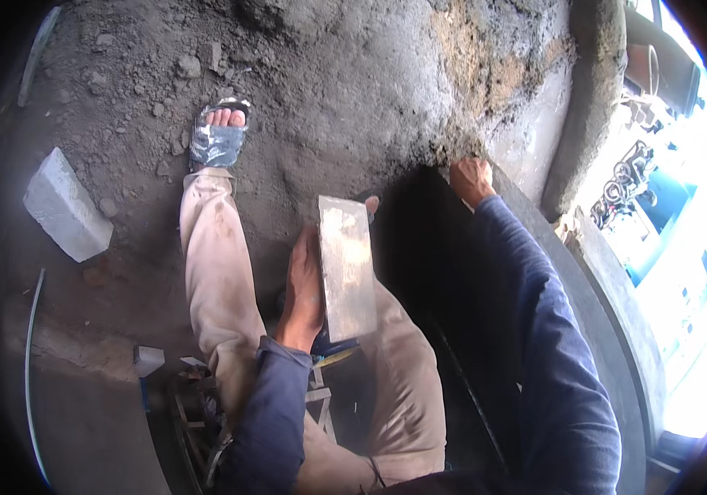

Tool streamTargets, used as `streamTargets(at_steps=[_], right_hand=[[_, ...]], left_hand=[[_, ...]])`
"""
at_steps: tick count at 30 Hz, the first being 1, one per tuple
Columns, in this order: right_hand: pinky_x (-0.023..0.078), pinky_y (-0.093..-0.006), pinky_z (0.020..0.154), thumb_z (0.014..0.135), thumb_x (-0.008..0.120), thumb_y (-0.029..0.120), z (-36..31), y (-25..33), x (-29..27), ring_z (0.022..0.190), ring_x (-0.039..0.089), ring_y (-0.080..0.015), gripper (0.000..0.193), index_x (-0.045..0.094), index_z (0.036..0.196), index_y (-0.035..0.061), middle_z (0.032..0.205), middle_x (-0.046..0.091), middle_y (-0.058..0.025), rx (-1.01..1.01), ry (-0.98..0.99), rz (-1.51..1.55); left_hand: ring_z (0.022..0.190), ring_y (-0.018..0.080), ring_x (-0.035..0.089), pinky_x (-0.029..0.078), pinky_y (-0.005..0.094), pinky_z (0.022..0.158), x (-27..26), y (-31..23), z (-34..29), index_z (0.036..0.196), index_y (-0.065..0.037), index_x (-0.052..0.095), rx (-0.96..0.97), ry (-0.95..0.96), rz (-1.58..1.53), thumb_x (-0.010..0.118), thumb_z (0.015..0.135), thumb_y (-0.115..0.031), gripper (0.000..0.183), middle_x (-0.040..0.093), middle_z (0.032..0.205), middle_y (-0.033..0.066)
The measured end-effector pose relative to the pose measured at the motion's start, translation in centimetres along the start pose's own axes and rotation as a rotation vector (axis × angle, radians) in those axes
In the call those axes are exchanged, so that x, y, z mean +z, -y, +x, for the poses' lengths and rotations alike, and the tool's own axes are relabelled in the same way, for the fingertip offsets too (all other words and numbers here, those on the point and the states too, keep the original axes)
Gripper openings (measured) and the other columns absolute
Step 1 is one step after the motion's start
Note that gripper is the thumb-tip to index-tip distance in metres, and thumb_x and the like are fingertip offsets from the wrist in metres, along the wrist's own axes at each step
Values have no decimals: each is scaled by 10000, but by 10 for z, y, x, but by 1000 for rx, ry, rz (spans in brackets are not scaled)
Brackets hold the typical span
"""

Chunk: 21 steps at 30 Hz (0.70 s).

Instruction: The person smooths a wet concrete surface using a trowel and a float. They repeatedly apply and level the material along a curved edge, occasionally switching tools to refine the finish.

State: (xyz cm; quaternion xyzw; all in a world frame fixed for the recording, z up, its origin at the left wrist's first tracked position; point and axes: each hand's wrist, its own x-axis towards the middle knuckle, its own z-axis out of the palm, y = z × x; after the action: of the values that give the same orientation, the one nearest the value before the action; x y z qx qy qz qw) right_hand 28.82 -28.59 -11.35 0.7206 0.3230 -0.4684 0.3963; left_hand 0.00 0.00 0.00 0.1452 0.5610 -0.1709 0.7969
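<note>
My left hand (304, 285) is closed at the left side of a rectangular plastering trowel (348, 268), its flat, worn grey face turned up and smeared with pale residue. The trowel's handle is hidden beneath it. Up and to the right, my right hand (471, 180) is a closed fist at the rim of a dark, curved surface (432, 247), close to a rough earthen wall (386, 99). A small pale edge shows beside its fingers, but what the fist holds cannot be made out. Dark crumbly material (452, 147) lies just beyond the fist.
A pale rectangular block (69, 206) lies on the dirt at left. My foot in a grey open-toed covering (220, 136) rests on loose soil and lumps. A rounded earthen ridge (589, 107) runs at right, with blue objects (663, 202) in bright light beyond.
</note>
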Motion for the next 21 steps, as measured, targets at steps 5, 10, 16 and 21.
streamTargets(at_steps=[5, 10, 16, 21], right_hand=[[633, -496, 775, 927, 655, 162, 32, 7, -62, 938, 811, -346, 188, 831, 926, 96, 965, 821, -167, -43, -55, 32], [616, -504, 740, 969, 605, 160, 6, -14, -14, 906, 805, -348, 235, 827, 919, 100, 939, 810, -179, -43, -82, 48], [605, -499, 705, 955, 622, 126, -25, -25, 1, 844, 800, -340, 205, 822, 912, 109, 869, 791, -157, -63, -72, -1], [600, -479, 681, 950, 629, 132, -6, -19, -15, 848, 802, -330, 195, 809, 885, 91, 879, 800, -152, -74, -23, -43]], left_hand=[[948, 103, 634, 539, 298, 825, -10, -28, 28, 1215, -60, 662, 92, -25, 0, 487, 1186, -351, 341, 662, 1050, 30], [950, 93, 635, 540, 289, 824, 6, -19, 9, 1224, -63, 660, 16, 2, -35, 488, 1189, -329, 318, 659, 1062, 16], [962, 85, 633, 541, 283, 840, 11, -14, -4, 1235, -66, 660, -36, 11, -71, 487, 1192, -303, 296, 662, 1075, 14], [975, 88, 631, 540, 286, 845, 7, -4, 2, 1243, -61, 658, -45, -35, -54, 505, 1187, -298, 288, 663, 1084, 14]])
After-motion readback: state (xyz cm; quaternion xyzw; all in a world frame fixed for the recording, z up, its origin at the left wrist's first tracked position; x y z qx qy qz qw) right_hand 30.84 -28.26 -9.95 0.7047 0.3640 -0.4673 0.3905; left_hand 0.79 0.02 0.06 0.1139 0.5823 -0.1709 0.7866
